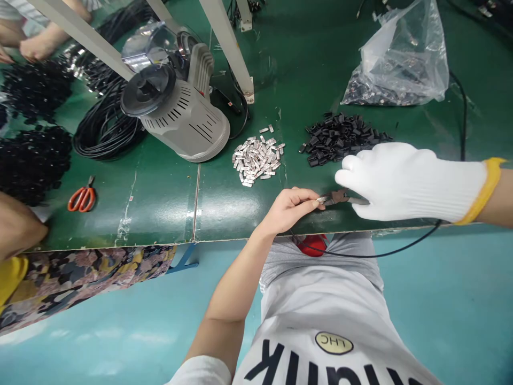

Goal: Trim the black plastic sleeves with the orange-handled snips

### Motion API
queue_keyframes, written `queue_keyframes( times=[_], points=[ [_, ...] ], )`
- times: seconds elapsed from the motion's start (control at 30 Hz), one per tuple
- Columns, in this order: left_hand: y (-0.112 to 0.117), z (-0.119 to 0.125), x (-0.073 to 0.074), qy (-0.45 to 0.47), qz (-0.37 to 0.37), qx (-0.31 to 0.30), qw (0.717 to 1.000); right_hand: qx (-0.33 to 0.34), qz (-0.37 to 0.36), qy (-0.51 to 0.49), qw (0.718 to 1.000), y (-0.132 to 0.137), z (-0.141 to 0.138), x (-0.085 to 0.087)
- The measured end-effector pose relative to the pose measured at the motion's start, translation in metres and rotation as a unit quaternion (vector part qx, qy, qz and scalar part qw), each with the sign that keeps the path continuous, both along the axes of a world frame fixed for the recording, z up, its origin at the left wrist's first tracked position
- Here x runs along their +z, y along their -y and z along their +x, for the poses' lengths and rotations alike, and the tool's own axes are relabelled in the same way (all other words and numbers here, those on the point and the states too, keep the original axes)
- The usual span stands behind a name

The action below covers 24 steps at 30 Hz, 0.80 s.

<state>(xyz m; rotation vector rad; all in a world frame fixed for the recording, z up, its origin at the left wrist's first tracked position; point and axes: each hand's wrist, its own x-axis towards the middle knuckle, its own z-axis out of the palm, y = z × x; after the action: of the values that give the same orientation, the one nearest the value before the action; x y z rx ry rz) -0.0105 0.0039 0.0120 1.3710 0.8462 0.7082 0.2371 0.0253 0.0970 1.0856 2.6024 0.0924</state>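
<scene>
My left hand (292,207), bare, pinches a small metal connector (320,200) between thumb and fingers near the table's front edge. A black cable (385,256) runs from below that hand, loops over my lap and goes up to the right. In a white knitted glove, my right hand (396,182) is wrapped round a pair of pliers (336,198). The pliers' jaws meet the connector at my left fingertips; their handles are mostly hidden by the glove. Just beyond my hands lie a pile of small silver metal shells (256,158) and a pile of small black plastic pieces (340,136).
A clear bag (401,69) of small parts stands at the back right. A grey machine (184,117) lies left of centre by white posts (228,48). Coiled black cables (104,123), red-handled cutters (83,197) and another person's arm (18,224) are at left.
</scene>
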Motion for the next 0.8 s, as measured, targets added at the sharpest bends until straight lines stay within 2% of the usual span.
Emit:
queue_keyframes(
  times=[0.17,0.4,0.6,0.67,0.8],
  points=[
    [-0.001,0.000,-0.001,-0.016,0.021,-0.013,1.000,0.015,0.002,-0.008,1.000,0.005,0.009,-0.006],
    [-0.001,0.001,-0.001,-0.030,0.047,-0.022,0.998,-0.027,-0.007,-0.004,1.000,0.012,0.008,-0.004],
    [-0.001,0.002,-0.001,-0.027,0.066,-0.030,0.997,-0.064,0.008,0.002,0.998,0.021,0.015,-0.015],
    [-0.001,0.003,-0.001,-0.022,0.071,-0.035,0.997,-0.048,0.005,0.008,0.999,0.020,0.015,-0.013],
    [-0.002,0.002,-0.002,-0.030,0.078,-0.045,0.996,0.043,0.001,0.014,0.999,0.011,0.008,0.004]
  ],
)
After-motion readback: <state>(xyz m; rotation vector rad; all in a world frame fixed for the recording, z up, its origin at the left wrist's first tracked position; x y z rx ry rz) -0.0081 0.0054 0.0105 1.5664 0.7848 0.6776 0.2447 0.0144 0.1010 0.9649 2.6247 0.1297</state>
